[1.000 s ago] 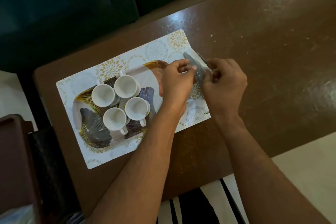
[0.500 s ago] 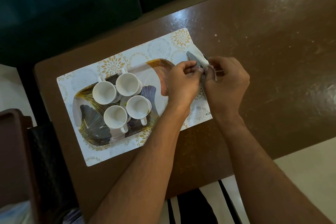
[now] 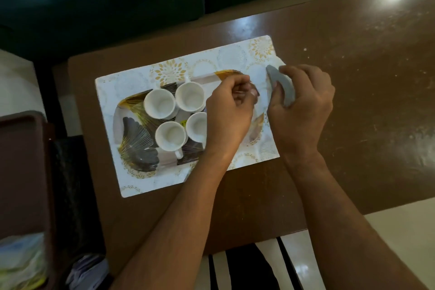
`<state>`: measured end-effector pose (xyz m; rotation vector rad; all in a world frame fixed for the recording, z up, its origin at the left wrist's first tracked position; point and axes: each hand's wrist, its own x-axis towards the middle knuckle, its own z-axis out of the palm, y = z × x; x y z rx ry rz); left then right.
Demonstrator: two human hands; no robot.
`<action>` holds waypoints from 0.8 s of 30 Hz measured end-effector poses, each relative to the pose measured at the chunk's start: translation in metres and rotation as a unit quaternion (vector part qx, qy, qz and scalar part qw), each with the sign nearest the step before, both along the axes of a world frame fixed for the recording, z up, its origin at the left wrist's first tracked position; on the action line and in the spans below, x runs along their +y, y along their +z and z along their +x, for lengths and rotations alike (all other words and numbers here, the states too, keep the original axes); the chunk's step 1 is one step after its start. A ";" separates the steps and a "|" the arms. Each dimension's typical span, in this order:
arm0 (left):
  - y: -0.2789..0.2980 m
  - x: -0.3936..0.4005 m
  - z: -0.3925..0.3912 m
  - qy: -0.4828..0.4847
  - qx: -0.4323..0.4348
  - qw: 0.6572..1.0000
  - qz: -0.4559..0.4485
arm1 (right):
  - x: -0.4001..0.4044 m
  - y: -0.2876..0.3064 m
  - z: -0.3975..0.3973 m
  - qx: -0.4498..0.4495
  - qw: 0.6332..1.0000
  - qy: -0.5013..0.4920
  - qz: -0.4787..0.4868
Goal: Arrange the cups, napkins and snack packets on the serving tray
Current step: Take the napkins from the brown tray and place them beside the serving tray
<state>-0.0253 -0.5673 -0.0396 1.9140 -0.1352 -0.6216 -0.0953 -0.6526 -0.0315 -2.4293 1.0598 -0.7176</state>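
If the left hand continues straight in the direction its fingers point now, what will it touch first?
Probably the white napkin. The left hand is curled above the right end of the tray, its fingers pointing up and right toward the napkin, which the right hand holds. Depth is unclear, so contact may already exist.

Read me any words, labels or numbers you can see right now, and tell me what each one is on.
Nothing can be read.
Small yellow label between the cups on the serving tray: too small and blurred.
Placemat edge: any print is hidden behind the right hand.
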 end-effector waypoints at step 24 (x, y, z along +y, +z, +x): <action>0.011 0.395 0.024 0.226 -0.127 0.950 0.173 | 0.342 -0.016 0.087 0.062 0.912 0.402 0.058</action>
